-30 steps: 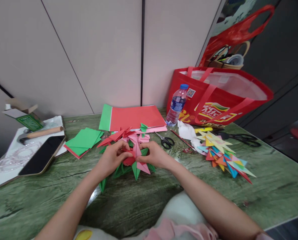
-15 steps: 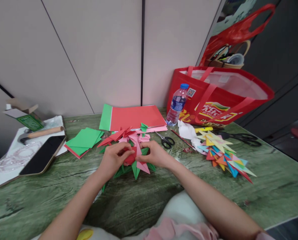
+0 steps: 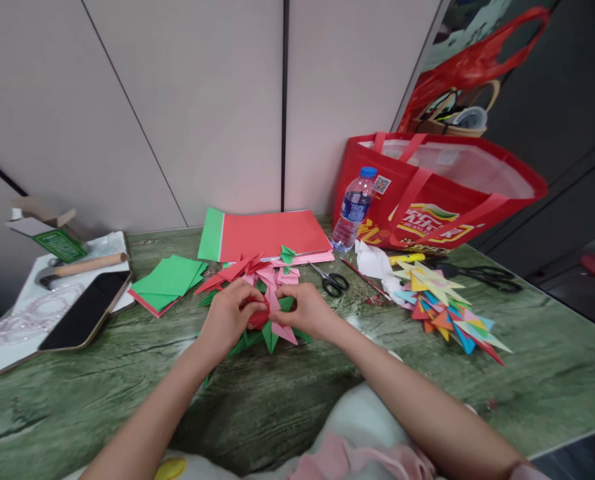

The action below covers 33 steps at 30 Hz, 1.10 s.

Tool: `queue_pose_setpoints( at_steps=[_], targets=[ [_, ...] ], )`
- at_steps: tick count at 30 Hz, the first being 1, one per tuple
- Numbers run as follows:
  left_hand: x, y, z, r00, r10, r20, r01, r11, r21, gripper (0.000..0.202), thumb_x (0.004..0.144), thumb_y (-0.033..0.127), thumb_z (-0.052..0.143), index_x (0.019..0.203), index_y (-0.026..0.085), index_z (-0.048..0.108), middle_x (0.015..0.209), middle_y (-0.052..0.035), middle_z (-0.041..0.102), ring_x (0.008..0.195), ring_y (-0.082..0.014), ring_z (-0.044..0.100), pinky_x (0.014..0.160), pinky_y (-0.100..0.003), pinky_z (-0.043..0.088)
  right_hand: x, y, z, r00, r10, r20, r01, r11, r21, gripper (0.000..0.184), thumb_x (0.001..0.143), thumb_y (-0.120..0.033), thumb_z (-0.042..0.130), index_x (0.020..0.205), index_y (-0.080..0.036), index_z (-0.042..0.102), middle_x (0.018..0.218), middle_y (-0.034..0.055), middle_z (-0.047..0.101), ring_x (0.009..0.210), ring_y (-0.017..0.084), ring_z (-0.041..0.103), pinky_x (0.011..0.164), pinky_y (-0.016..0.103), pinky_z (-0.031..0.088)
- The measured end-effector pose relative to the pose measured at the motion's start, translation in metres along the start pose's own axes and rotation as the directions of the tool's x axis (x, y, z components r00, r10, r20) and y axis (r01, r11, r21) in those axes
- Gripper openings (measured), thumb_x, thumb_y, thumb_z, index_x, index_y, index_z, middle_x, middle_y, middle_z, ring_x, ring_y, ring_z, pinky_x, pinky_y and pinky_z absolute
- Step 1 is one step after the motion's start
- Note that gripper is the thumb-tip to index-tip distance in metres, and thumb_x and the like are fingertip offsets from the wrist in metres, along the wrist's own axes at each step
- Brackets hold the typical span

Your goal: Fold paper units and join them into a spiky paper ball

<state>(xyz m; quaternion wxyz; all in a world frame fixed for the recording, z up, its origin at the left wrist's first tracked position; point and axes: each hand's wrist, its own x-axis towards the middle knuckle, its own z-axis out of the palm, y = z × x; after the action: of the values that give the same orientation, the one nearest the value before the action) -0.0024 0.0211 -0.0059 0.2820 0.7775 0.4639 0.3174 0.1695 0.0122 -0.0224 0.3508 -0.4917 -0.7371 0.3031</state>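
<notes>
Red paper (image 3: 258,320) lies between the hands, amid folded green pieces (image 3: 270,338) and pink pieces (image 3: 284,333); the left hand (image 3: 228,317) pinches it, thumb against fingers; the right hand (image 3: 306,312) curls at its other edge, though I cannot tell whether it grips; folding seems in hand; the next move calls for a firm crease; less red shows than half a second ago.

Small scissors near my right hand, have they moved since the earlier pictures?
No. Judged against the dark wall seam, the small scissors lie in the same spot, with no visible shift either way.
</notes>
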Motion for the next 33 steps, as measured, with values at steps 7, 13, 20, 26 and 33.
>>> queue_pose_setpoints(
  at_steps=[7,13,20,26,33],
  targets=[
    [-0.004,0.007,0.000,0.994,0.107,0.004,-0.104,0.957,0.272,0.017,0.080,0.016,0.048,0.072,0.016,0.062,0.079,-0.0032,0.055,0.070,-0.0148,0.055,0.066,-0.027,0.043,0.000,-0.002,0.002,0.999,-0.038,-0.034,0.036,0.998,-0.058,0.009,0.065,-0.015,0.066,0.074,-0.015,0.063,0.067,-0.0021,0.059,0.060,0.010,0.046,0.057,0.020,0.031],
    [-0.006,0.008,-0.001,0.997,0.074,0.010,-0.073,0.940,0.332,0.022,0.082,0.018,0.046,0.071,0.017,0.065,0.081,-0.0034,0.060,0.069,-0.0148,0.056,0.065,-0.026,0.041,0.000,0.001,0.004,0.997,-0.037,-0.072,0.034,0.999,-0.037,0.014,0.064,-0.018,0.069,0.076,-0.015,0.062,0.065,-0.0031,0.057,0.055,0.009,0.043,0.055,0.020,0.032],
    [0.000,0.005,0.001,0.968,-0.216,-0.125,0.194,0.966,-0.170,0.015,0.063,0.028,0.067,0.070,0.015,0.063,0.059,0.0006,0.061,0.053,-0.0124,0.053,0.051,-0.023,0.040,0.001,0.005,0.004,0.998,0.070,0.001,-0.069,0.982,0.175,0.024,0.060,-0.029,0.072,0.073,-0.015,0.056,0.057,-0.0077,0.040,0.047,0.006,0.031,0.045,0.018,0.024],
    [0.004,0.006,-0.005,0.939,-0.323,-0.117,0.263,0.894,-0.362,0.020,0.056,0.027,0.071,0.070,0.014,0.071,0.064,-0.0020,0.068,0.054,-0.0123,0.055,0.050,-0.021,0.042,0.003,0.004,0.000,0.993,0.112,0.036,-0.117,0.972,0.202,0.024,0.060,-0.030,0.071,0.069,-0.015,0.053,0.059,-0.0075,0.036,0.048,0.005,0.027,0.045,0.018,0.020],
    [0.005,0.002,-0.013,0.933,-0.359,-0.023,0.335,0.892,-0.304,0.017,0.054,0.028,0.074,0.059,0.013,0.067,0.051,0.0006,0.061,0.045,-0.0086,0.047,0.043,-0.019,0.038,0.002,0.001,-0.002,0.991,0.131,0.041,-0.136,0.974,0.179,0.024,0.057,-0.028,0.073,0.064,-0.014,0.055,0.056,-0.0079,0.034,0.049,0.005,0.027,0.046,0.018,0.021]
  ],
)
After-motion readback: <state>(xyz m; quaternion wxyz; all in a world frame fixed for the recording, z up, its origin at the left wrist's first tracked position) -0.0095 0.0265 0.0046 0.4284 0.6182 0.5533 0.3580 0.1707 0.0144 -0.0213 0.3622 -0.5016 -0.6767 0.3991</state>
